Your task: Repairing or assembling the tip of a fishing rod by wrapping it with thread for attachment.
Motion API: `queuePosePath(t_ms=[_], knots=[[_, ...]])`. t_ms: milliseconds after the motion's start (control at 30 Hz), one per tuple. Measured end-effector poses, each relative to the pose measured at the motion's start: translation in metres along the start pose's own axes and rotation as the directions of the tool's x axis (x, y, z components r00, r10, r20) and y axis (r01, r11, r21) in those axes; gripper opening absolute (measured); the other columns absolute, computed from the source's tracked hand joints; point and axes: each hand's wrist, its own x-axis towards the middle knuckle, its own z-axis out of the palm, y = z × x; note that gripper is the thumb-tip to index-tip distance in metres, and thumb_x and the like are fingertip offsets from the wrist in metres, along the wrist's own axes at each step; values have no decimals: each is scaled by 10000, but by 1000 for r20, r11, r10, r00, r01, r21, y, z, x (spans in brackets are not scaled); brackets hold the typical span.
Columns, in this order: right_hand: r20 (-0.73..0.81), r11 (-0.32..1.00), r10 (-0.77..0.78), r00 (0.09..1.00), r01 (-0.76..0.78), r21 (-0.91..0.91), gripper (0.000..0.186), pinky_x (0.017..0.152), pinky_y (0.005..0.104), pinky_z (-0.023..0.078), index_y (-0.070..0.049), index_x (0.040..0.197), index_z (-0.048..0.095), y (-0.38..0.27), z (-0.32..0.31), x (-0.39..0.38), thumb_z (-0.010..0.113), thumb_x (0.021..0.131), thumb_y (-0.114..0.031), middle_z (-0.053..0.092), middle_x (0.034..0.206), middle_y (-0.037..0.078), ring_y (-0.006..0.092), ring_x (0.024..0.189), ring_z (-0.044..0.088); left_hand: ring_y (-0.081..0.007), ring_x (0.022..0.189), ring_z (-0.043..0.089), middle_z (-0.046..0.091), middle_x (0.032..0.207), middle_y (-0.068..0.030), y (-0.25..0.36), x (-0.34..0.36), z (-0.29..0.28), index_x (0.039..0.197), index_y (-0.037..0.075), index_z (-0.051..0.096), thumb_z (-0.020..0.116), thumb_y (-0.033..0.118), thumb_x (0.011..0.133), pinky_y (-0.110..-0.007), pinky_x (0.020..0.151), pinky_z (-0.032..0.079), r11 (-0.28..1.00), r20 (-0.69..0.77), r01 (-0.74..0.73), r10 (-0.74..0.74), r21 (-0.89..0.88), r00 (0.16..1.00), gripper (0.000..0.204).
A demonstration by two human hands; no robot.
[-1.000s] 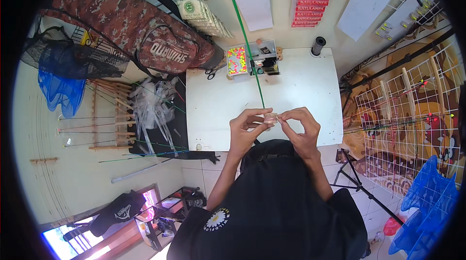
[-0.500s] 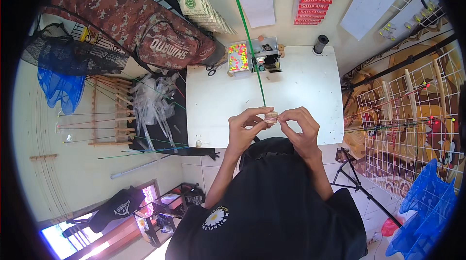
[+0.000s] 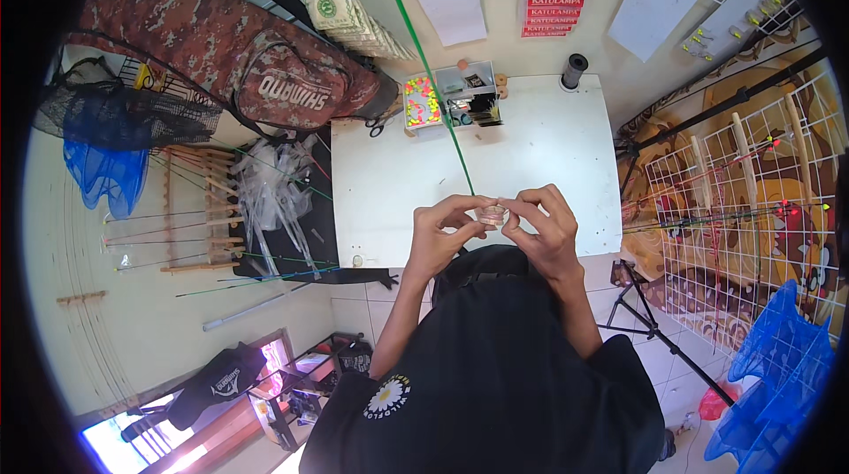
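A small, pale, round spool-like piece [image 3: 492,214] with reddish bands is pinched in my left hand [image 3: 437,233], between thumb and fingers. My right hand [image 3: 550,231] has its fingers curled in a pinch at the right side of that piece, the index tip near its top edge. Whatever lies between the right fingertips is too small to make out. A thin green rod [image 3: 433,89] runs from the top of the view down to my left fingertips. Both hands are above the near part of the white table [image 3: 539,156].
A compartment box [image 3: 464,89] with colourful small pieces stands at the table's far edge, dark-handled scissors [image 3: 378,124] beside it. A black cylinder [image 3: 575,72] stands far right. Clear plastic sleeves [image 3: 276,187] lie left of the table. A black tripod [image 3: 650,324] is at right.
The view has shifted slightly. My right fingertips have moved up from the piece's side toward its top, closer to my left fingertips.
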Motion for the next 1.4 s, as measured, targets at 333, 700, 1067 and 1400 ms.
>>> queuePosePath(t_ms=[333,700,1067,1400], knots=[[183,973,92,979,-127,191,123,689,367,459,-25,803,601,6,-14,-1,681,709,-24,565,805,75,248,732,552,-105,573,648,716,876,-70,1,4,-8,1004,2,709,706,-50,749,-217,556,512,994,206,105,-102,-3,973,261],[209,974,205,956,-221,51,100,666,367,453,21,888,494,1,7,1,548,813,-17,510,763,153,311,699,536,-226,1036,633,599,1116,-140,-20,7,12,1130,-58,563,726,-59,781,-337,919,536,841,147,227,-177,-491,973,386],[370,877,306,877,-411,249,47,669,347,469,1,830,471,14,13,-14,463,869,-25,569,749,151,260,685,574,-170,831,653,661,961,-122,-26,7,8,1023,-32,625,724,40,836,-298,691,502,845,115,283,-260,-453,959,224],[393,800,317,863,-466,378,89,582,335,388,14,777,457,17,15,-25,453,852,-35,475,675,100,206,587,425,-157,809,647,699,972,-150,-28,6,7,996,-41,658,696,41,859,-294,666,515,880,50,224,-224,-418,973,164]])
